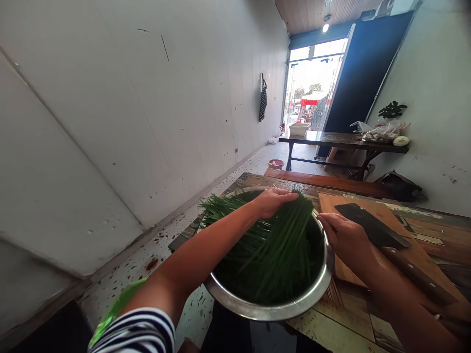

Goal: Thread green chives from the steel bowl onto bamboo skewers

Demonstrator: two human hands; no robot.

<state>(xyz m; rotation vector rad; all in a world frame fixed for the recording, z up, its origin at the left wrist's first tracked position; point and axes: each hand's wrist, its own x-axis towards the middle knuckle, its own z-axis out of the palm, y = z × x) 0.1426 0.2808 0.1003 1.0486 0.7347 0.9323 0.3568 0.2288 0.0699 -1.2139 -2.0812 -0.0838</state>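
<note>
A wide metal basin (pixel 301 305) full of long green garlic chives (pixel 270 267) stands at the table's near edge. Over its far side, my left hand (pixel 274 201) is closed around the upper end of a thick bunch, whose blades hang down into the basin. At the right of the basin, my right hand (pixel 340 230) has its fingers pinched together at the rim. A cleaver (pixel 371 225) with a wooden handle lies on a wooden cutting board (pixel 327 203) just beyond that hand, and my right forearm covers part of the board.
Thin wooden skewers (pixel 334 294) lie between basin and board. Behind the table is a reddish bench (pixel 331 184) with a dark bag (pixel 399 186). Farther off, a long table (pixel 331 138) bears a white tub (pixel 300 129) and plastic bags (pixel 380 132). A wall runs along the left.
</note>
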